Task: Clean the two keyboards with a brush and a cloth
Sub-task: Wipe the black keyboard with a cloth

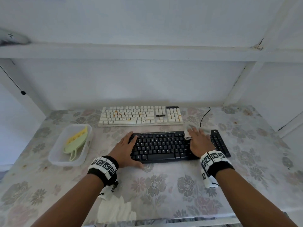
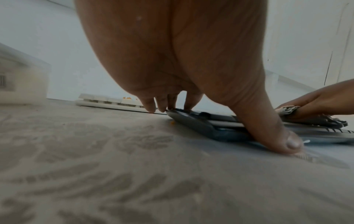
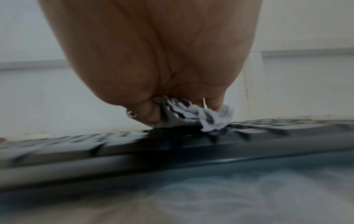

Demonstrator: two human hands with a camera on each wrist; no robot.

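A black keyboard (image 1: 164, 146) lies on the flowered tablecloth, with a white keyboard (image 1: 141, 116) spotted with orange stains behind it. My left hand (image 1: 131, 149) grips the black keyboard's left end, fingers curled over the far edge and thumb (image 2: 277, 133) along the near edge. My right hand (image 1: 199, 140) holds a bunched grey cloth (image 1: 188, 134) down on the keys left of the number pad; the right wrist view shows the cloth (image 3: 201, 115) pinched under the thumb. A yellow-and-green brush (image 1: 76, 141) lies in a clear tray (image 1: 55, 154) at the left.
A black cable (image 1: 204, 117) trails behind the black keyboard's right end. A white shelf (image 1: 147, 51) hangs over the back of the table, with white posts at both sides. A white crumpled cloth (image 1: 114, 208) lies at the table's front edge.
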